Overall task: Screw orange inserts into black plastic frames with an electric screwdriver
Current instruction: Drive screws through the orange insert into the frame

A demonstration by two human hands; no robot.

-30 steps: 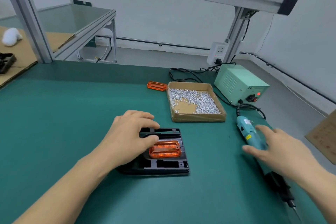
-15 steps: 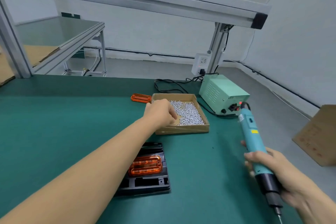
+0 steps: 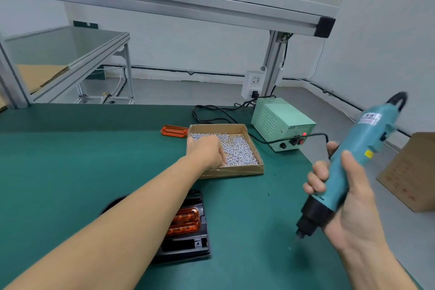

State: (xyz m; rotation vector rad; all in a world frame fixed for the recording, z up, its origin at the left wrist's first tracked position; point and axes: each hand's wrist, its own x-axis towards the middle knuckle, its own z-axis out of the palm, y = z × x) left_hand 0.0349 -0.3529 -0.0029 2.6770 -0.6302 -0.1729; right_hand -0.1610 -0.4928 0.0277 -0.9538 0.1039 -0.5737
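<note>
A black plastic frame (image 3: 188, 242) lies on the green mat near me, with an orange insert (image 3: 186, 220) seated in it; my left forearm covers its left part. My left hand (image 3: 206, 152) reaches into the cardboard box (image 3: 235, 170) of small silver screws (image 3: 237, 147), fingers curled down among them; what they hold is hidden. My right hand (image 3: 346, 202) grips the teal electric screwdriver (image 3: 353, 155), lifted above the mat's right side, black bit end pointing down-left. A second orange insert (image 3: 174, 130) lies left of the box.
A pale green power supply (image 3: 281, 122) with a red light stands behind the box, cables trailing to a wall socket (image 3: 254, 82). Aluminium frame posts and a shelf rise overhead. A cardboard carton (image 3: 414, 172) sits on the floor at right. The mat's right edge runs close to my right hand.
My left hand left the frame and went into the screw box. My right hand picked the screwdriver off the mat and raised it, tilting it more upright.
</note>
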